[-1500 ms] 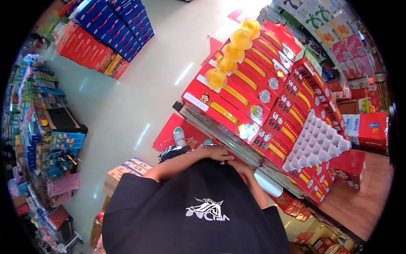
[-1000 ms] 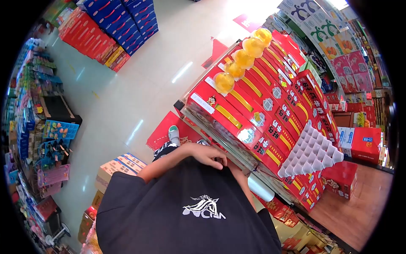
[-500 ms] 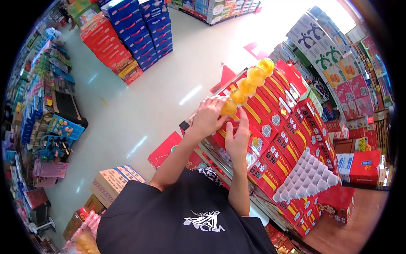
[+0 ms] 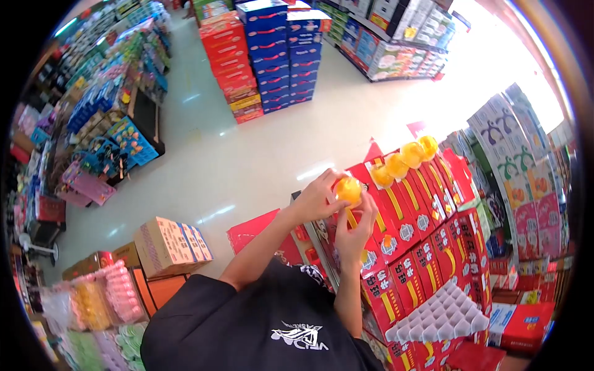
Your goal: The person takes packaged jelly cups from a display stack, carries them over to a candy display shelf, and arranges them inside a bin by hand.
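A shiny yellow ball-shaped item (image 4: 348, 191), perhaps in clear wrapping, is held between my two hands; its exact kind is unclear. My left hand (image 4: 317, 199) grips it from the left, fingers curled around its side. From below and to the right, the fingertips of my right hand (image 4: 357, 230) press against it. Beyond my hands, several similar yellow balls (image 4: 396, 166) stand in a row along the edge of the stacked red boxes (image 4: 396, 210).
A grey egg-tray-like sheet (image 4: 438, 315) rests on the red boxes at lower right. Blue cartons (image 4: 266, 55) and red cartons (image 4: 226, 55) are stacked across the aisle. A cardboard box (image 4: 167, 247) stands at lower left, near packs of pink items (image 4: 120, 290). Shelves (image 4: 117, 99) line the far left.
My hands hold the yellow ball farther from the row, with a gap now between it and the others. The view has shifted, so the surroundings appear lower and more to the right.
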Available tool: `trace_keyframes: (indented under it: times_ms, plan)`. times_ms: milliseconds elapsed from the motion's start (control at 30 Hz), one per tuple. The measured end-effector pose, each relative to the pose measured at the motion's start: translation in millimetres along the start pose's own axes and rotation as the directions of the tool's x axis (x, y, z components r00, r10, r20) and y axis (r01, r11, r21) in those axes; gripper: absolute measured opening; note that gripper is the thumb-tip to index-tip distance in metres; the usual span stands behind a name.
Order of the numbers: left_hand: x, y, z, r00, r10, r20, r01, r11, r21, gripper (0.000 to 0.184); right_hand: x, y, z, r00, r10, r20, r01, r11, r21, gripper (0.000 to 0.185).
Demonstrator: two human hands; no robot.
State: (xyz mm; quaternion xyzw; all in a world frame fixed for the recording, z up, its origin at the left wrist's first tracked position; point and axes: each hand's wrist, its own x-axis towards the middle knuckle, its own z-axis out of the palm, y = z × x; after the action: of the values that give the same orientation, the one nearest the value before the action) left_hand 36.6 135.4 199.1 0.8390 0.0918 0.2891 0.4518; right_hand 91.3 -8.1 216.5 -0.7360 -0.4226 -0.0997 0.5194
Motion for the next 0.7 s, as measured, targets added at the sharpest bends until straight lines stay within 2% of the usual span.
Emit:
trace_keyframes:
  times_ms: [67, 100, 200, 267, 300, 400, 433, 533, 700]
  plan:
    - [-30, -3, -11, 0.997, 0.063, -0.043, -0.065, 0.996, -0.061, 0.062, -15, -8, -8, 0.994, -0.036, 0.101, 0.024, 0.993, 0.116, 0.056]
    - [-49, 11, -19, 0.994, 0.046, -0.100, -0.052, 0.997, -0.063, 0.064, -27, -9, -6, 0.989, -0.037, 0.142, 0.012, 0.985, 0.172, 0.058]
    - [-105, 33, -24, 0.977, -0.193, -0.089, 0.175, 0.968, -0.177, 0.064, -62, -11, 0, 0.964, -0.057, 0.261, -0.041, 0.934, 0.355, 0.063]
    - [-146, 37, -22, 0.960, -0.267, -0.086, 0.251, 0.954, -0.164, 0.063, -85, -13, 4, 0.942, -0.040, 0.334, -0.129, 0.875, 0.467, 0.066]
    - [-164, 38, -19, 0.950, -0.301, -0.081, 0.286, 0.945, -0.159, 0.063, -93, -16, 2, 0.918, -0.056, 0.392, -0.149, 0.868, 0.474, 0.065]
    - [-206, 46, -3, 0.898, -0.415, -0.145, 0.325, 0.849, -0.416, 0.061, -111, -18, -1, 0.837, -0.061, 0.544, -0.247, 0.844, 0.476, 0.063]
    - [-216, 48, -5, 0.911, -0.395, -0.120, 0.352, 0.895, -0.273, 0.058, -118, -18, -4, 0.804, -0.053, 0.593, -0.288, 0.837, 0.465, 0.063]
    - [-232, 66, -10, 0.871, -0.483, -0.093, 0.427, 0.837, -0.342, 0.055, -129, -21, -7, 0.761, -0.066, 0.645, -0.340, 0.806, 0.484, 0.063]
    - [-252, 68, -17, 0.926, -0.373, -0.055, 0.335, 0.880, -0.336, 0.056, -139, -30, -10, 0.770, -0.091, 0.631, -0.327, 0.793, 0.514, 0.058]
